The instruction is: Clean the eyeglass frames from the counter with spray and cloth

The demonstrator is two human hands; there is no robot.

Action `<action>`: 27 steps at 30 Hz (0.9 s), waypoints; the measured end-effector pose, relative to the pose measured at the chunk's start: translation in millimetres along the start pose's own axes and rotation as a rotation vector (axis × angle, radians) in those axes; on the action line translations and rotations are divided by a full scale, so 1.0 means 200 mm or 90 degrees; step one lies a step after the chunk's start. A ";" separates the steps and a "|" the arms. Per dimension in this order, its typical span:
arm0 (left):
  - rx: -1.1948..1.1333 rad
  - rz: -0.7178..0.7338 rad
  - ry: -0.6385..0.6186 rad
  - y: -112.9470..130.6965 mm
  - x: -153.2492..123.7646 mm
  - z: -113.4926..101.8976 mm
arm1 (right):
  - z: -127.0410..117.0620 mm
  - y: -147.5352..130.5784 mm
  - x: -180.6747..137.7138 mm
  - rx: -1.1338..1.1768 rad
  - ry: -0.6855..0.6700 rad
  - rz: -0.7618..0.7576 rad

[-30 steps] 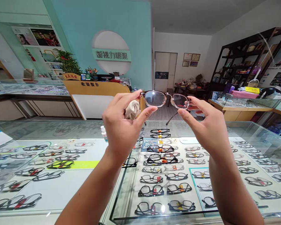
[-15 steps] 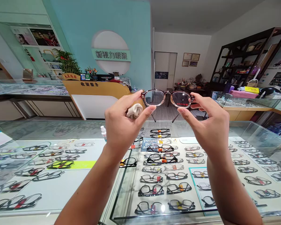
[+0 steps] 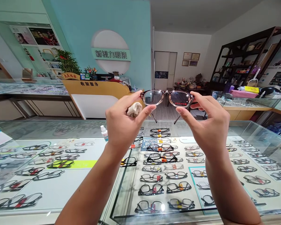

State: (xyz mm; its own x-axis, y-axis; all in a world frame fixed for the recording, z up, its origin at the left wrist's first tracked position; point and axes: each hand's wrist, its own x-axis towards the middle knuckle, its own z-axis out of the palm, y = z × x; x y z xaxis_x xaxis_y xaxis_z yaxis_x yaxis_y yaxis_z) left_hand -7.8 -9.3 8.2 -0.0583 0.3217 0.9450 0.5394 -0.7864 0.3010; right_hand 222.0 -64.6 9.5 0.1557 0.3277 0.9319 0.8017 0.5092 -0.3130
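I hold a pair of glasses (image 3: 166, 97) with a translucent brown frame up in front of me, above the glass counter. My left hand (image 3: 123, 123) pinches the left lens rim between thumb and forefinger, and a balled beige cloth (image 3: 134, 109) is tucked in its palm. My right hand (image 3: 208, 123) pinches the right lens rim the same way. The temples hang open, pointing down and away from me.
A glass display counter (image 3: 121, 190) below holds several rows of eyeglass frames. A small spray bottle (image 3: 104, 133) stands on its top at the left. A yellow reception desk (image 3: 96, 93) is behind, another glass counter (image 3: 243, 104) and dark shelving (image 3: 243, 53) at right.
The glasses have tilted slightly, the frame turning so both temples show below the lenses. Both hands kept their grip and barely shifted.
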 end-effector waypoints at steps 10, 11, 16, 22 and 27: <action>0.005 0.004 0.046 -0.01 -0.01 0.01 | 0.01 0.02 0.00 -0.003 -0.043 0.017; 0.001 0.006 0.051 0.00 -0.01 0.00 | 0.02 0.02 0.00 0.000 -0.048 0.023; 0.005 0.005 0.063 0.05 0.00 -0.01 | 0.02 0.03 0.01 0.028 -0.086 0.076; 0.002 0.023 0.079 0.05 -0.01 -0.01 | 0.02 0.02 0.01 0.057 -0.105 0.099; 0.039 0.028 0.082 0.05 0.00 -0.01 | 0.01 0.01 0.01 0.073 -0.111 0.095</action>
State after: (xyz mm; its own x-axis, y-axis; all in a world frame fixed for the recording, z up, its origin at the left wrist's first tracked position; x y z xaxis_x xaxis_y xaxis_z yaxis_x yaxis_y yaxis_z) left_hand -4.6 -19.2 10.7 -0.1383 0.2147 0.9668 0.5932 -0.7638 0.2545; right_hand 222.9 -60.4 10.3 0.1580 0.5332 0.8311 0.7054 0.5281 -0.4729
